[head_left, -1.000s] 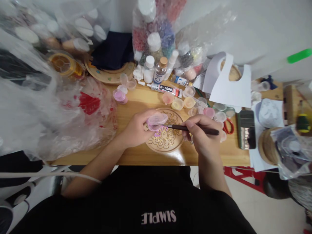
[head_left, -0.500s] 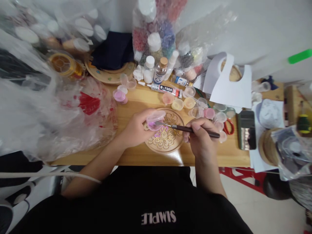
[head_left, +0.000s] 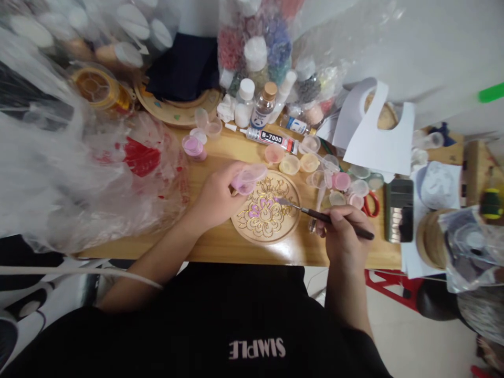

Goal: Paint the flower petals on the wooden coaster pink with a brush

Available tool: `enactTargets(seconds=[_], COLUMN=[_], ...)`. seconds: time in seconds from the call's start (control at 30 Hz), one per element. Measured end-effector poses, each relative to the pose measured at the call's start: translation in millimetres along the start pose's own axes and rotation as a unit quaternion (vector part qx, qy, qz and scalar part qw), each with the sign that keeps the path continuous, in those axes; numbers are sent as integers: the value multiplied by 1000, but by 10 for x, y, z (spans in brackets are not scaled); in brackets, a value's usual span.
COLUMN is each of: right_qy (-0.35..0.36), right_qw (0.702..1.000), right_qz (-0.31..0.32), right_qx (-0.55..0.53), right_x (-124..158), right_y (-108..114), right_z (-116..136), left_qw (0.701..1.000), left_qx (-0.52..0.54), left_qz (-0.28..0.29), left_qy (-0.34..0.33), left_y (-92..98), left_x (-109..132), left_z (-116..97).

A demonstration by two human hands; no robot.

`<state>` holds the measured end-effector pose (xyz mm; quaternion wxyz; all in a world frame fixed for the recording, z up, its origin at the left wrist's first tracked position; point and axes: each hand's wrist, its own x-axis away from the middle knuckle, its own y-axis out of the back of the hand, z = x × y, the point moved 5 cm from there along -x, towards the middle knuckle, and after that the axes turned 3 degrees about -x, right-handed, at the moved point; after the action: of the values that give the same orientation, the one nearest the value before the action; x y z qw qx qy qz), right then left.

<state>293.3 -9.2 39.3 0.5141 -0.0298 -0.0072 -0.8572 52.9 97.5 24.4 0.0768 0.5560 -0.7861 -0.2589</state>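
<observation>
The left hand point(head_left: 218, 197) is holding the small clear plastic pot of purple paint point(head_left: 248, 178), with the fingers closed around it. A second ago this pot was hanging over the middle of the disc. Now it is sitting higher, at the upper left rim. The round carved wooden disc with a gold-outlined flower point(head_left: 265, 214) is lying flat on the table, close to the front edge, between the two hands. Some petals near its centre are already showing purple.

The thin brush with a dark handle point(head_left: 307, 210) was dipping its tip into the pot a second ago. Now it is out of the pot, and its tip is lying over the right part of the flower; I cannot tell if it is touching the wood. The right hand point(head_left: 344, 239) is pinching the handle, with the fingers pressed together on it, and it is now lower and further right, off the disc. So I judge that the brush is bringing paint from the pot to the carving.

On the light wooden table point(head_left: 220, 244), crumpled clear plastic bags point(head_left: 79, 184) are covering the left side. A glue tube marked B-7000 point(head_left: 271, 138) is lying behind the disc, and small round pots of pale colours point(head_left: 289, 164) are standing just beside it. Further right, red-handled scissors point(head_left: 370, 203), a black phone point(head_left: 399, 210) and white paper cut-outs point(head_left: 378, 142) are lying. A white wall point(head_left: 413, 42) is standing behind the table.
</observation>
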Motion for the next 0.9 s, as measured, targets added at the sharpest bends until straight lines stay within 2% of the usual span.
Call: enactTargets(seconds=[0.27,0.9], right_qy=[20,43], right_qw=[999,993], right_qz=[10,31], right_qx=[48,102], right_x=[107,105], right_y=[49,9], right_z=[-62,-13], left_qw=[1000,1000], left_qx=[0,-10], left_qz=[21,14], left_qy=[7,14], left_y=[-33,-16], left_x=[1,5], left_z=[4,-25])
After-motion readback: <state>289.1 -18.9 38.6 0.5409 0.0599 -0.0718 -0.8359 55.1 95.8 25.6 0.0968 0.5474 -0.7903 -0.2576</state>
